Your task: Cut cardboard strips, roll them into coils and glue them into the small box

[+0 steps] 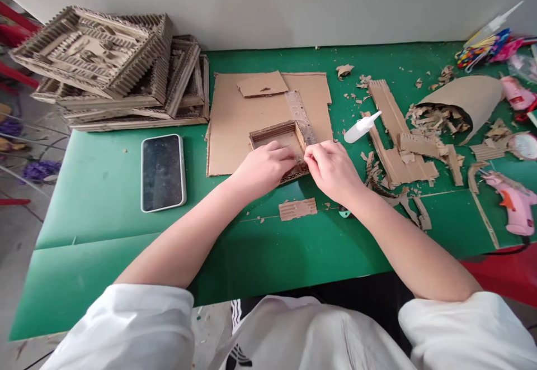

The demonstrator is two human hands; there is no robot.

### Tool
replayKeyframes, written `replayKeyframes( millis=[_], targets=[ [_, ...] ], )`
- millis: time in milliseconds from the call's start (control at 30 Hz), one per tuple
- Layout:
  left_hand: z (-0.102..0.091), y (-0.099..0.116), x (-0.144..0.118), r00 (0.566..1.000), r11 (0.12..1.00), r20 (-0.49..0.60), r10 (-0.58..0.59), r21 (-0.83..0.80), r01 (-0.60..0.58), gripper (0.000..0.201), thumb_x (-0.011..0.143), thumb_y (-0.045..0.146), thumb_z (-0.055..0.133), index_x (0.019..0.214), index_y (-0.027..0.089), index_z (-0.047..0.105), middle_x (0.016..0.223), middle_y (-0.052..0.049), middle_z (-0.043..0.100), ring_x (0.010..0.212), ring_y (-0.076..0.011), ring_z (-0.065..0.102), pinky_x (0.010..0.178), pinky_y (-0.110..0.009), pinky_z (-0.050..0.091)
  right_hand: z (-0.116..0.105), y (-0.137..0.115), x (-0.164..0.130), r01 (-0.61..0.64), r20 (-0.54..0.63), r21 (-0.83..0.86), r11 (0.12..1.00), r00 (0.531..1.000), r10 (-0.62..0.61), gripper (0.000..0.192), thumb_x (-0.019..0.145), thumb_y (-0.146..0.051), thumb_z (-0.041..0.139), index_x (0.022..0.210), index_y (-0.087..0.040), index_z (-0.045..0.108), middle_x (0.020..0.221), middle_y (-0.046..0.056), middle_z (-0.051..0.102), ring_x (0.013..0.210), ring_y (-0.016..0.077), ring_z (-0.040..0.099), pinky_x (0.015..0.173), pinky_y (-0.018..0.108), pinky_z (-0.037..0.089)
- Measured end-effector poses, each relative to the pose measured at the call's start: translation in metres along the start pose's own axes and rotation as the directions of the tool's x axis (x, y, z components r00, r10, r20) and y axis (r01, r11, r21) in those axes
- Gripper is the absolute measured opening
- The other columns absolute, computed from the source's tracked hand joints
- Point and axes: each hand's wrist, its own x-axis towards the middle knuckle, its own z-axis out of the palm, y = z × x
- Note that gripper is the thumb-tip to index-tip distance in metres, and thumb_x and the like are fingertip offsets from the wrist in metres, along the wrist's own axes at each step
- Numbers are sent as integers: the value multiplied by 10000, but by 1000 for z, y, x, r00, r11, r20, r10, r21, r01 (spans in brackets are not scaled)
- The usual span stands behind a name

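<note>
A small open cardboard frame with corrugated walls lies on a flat cardboard sheet in the middle of the green table. My left hand presses on the frame's near wall. My right hand pinches the frame's near right corner. A clear plastic ruler lies along the frame's right side. A small white glue bottle lies on its side just right of the sheet.
A stack of finished corrugated cardboard frames fills the back left. A phone lies face up left of the sheet. Cardboard strips and scraps, a cardboard cone and pink glue guns crowd the right side.
</note>
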Motion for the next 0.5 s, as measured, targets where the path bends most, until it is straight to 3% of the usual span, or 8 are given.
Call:
replayKeyframes(
  millis=[100,500],
  targets=[
    [6,-1,-1,998,999,-26,51,10,-50,269,919,158,424,988,158,684,998,-71,689,812,-196,544,731,-322,479,3,-1,-1,21,-15,-19,1000,1000,-21,161,942,-202,359,826,-198,470,732,36,614,785,174,557,745,309,387],
    [6,0,1,997,999,-73,14,-45,-17,286,921,141,398,971,148,680,962,-76,693,814,-190,550,741,-319,483,1,0,-3,-22,-40,78,997,999,26,115,922,-190,402,823,-211,456,768,29,642,749,173,541,713,299,414]
  ],
)
